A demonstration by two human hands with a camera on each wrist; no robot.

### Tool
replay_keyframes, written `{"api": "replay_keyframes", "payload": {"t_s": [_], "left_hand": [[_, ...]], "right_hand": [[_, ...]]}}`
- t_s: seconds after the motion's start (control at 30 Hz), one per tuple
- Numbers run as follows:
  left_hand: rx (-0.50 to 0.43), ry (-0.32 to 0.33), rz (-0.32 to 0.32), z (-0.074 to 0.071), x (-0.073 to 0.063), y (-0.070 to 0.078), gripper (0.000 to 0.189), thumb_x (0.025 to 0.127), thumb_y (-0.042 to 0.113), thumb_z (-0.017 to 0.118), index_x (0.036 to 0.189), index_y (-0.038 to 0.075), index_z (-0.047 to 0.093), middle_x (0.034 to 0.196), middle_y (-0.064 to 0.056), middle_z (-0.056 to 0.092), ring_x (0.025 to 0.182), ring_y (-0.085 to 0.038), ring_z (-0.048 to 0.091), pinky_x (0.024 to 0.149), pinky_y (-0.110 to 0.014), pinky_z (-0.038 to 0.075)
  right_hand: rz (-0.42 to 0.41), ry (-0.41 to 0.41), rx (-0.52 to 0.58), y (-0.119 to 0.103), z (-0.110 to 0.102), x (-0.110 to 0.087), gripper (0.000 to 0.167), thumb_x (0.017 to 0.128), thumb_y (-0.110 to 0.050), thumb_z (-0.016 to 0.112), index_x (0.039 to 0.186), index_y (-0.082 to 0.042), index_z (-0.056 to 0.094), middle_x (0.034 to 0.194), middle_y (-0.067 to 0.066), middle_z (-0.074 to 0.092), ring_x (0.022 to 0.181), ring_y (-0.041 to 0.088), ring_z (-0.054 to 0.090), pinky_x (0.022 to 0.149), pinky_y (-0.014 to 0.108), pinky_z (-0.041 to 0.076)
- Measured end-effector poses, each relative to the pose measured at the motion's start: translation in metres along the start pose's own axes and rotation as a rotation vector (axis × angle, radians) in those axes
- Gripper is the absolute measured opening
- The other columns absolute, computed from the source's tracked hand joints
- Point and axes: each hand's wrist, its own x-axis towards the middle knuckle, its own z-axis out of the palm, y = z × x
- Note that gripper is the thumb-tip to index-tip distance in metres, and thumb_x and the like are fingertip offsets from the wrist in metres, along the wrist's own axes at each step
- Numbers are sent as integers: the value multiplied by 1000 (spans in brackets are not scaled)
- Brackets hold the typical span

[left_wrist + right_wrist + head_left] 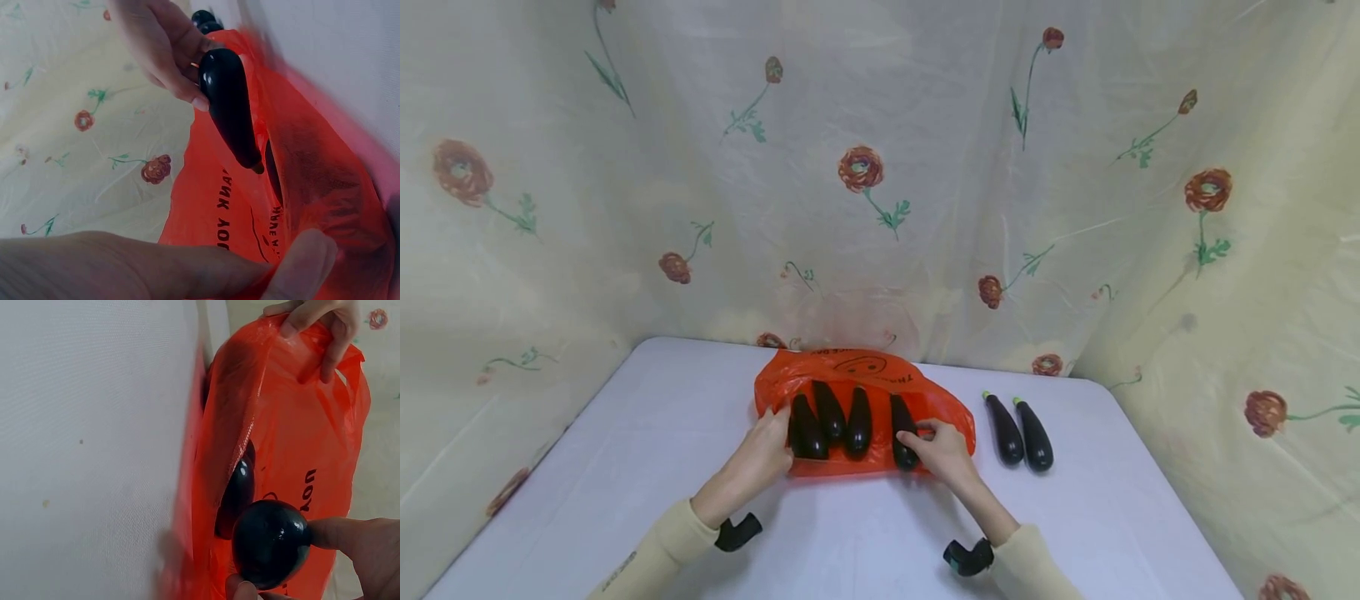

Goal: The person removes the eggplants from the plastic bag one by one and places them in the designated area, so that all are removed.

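Note:
An orange-red plastic bag [808, 367] with black print lies at the table's back middle, its mouth toward me. My left hand [766, 450] pinches the bag's rim at the left, thumb and fingers on the plastic [234, 394]. Several dark eggplants [859, 421] show inside the bag. My right hand [946, 452] grips another eggplant [902, 425] by its round end. In the left wrist view that eggplant [226, 100] points stem-first into the bag's mouth. The right wrist view shows its glossy round end [270, 544] between thumb and fingers.
Two more eggplants with green stems [1036, 435] lie side by side on the white table [1120, 517], right of the bag. A flower-printed curtain [925, 208] hangs behind and beside the table. Black wrist pieces [967, 557] sit under both forearms.

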Motion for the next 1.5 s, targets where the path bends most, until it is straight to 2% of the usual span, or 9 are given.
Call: {"api": "replay_keyframes", "payload": {"t_s": [0.2,0.33,0.53,0.73,0.97,1.33,1.5], "left_hand": [[4,-19,-27,0,-1,1,57,74,-17,60,129,-13,47,120,-29,57,81,-27,56,58,-32,55],[-1,-15,-19,-1,-1,1,55,73,-18,59,127,-13,49,117,-29,58,82,-26,56,59,-32,55],[-1,-9,-7,-1,-1,2,51,73,-19,59,123,-11,51,116,-28,58,85,-26,57,67,-38,58],[5,-17,-23,-1,-1,3,53,74,-18,59,126,-12,50,115,-27,59,81,-25,57,60,-32,56],[25,-17,-28,-1,-1,3,54,74,-17,60,127,-13,49,117,-27,59,84,-26,57,64,-34,57],[42,-35,-56,-2,0,3,57,76,-15,61,131,-15,46,125,-31,56,89,-29,58,69,-37,59],[30,-33,-53,-1,0,3,59,75,-16,61,132,-15,45,126,-32,54,87,-29,57,62,-33,57]], "right_hand": [[11,0,-4,2,-5,-5,50,85,-37,71,118,0,65,97,11,71,79,16,64,69,30,56],[16,-10,9,5,-9,-8,48,85,-37,71,117,-2,65,97,10,71,78,15,63,68,27,55],[16,-11,27,6,-19,-17,49,84,-36,71,118,-2,65,98,10,69,78,16,61,62,25,52],[31,-14,24,5,-28,-24,49,85,-36,71,119,-2,64,99,11,68,81,18,60,65,26,52],[30,-3,-19,7,-37,-31,50,84,-39,70,119,-4,65,102,11,69,89,20,61,67,28,53],[30,11,-13,9,-55,-39,50,84,-37,71,123,-6,64,105,12,70,84,19,63,65,30,57],[28,20,-16,12,-66,-41,51,85,-36,71,123,-5,63,107,14,69,88,21,64,66,32,58]]}}
